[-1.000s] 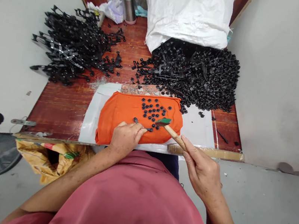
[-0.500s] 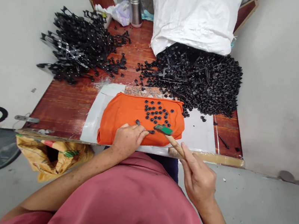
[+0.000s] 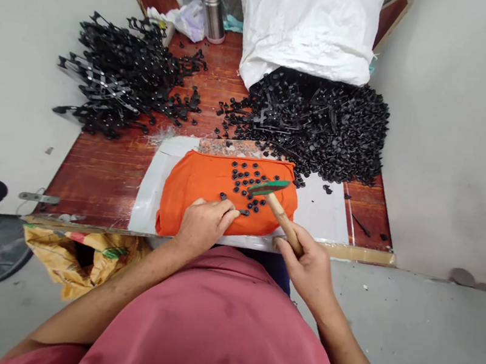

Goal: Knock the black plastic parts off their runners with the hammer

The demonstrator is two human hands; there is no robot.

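An orange cloth (image 3: 199, 184) lies on a white sheet (image 3: 321, 210) at the near edge of a red-brown wooden board (image 3: 107, 166). Several small black round parts (image 3: 248, 177) are scattered on the cloth. My left hand (image 3: 203, 225) rests on the cloth's near edge, fingers pinched on a small black part (image 3: 242, 212). My right hand (image 3: 309, 269) grips the wooden handle of a small hammer (image 3: 282, 213); its green head (image 3: 270, 187) is raised above the black parts.
Two heaps of black plastic pieces lie on the board, one at the left (image 3: 122, 73), one at the right (image 3: 320, 126). A white sack (image 3: 310, 20) stands behind the right heap. A metal flask (image 3: 214, 11) stands at the back. A yellow patterned bag (image 3: 75, 248) sits lower left.
The hammer head has lifted from the cloth and now tilts above the parts. My right hand has drawn in closer along the handle. My left hand has stayed put.
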